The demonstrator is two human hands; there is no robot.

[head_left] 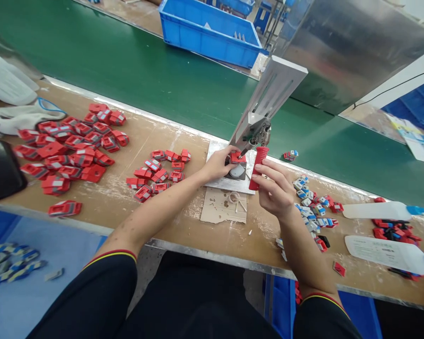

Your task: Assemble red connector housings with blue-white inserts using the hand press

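At the middle of the bench stands a metal press [257,129] on a flat metal base plate [214,182]. My left hand [219,165] reaches its base, its fingers closed on a small red plastic part [237,157] under the press head. A round grey disc [237,171] lies just in front of that part. My right hand [276,186] is wrapped around the red lever handle [258,168] of the press, which stands nearly upright. A torn piece of cardboard [217,207] with a pale loop of string [236,200] lies before the base.
Red toy-vehicle parts lie in a large pile [70,146] and a smaller group [159,174] on the left. White-and-blue parts [307,202] and bottles [385,252] occupy the right. Behind runs a green conveyor belt [134,70], with a blue crate [208,37] beyond.
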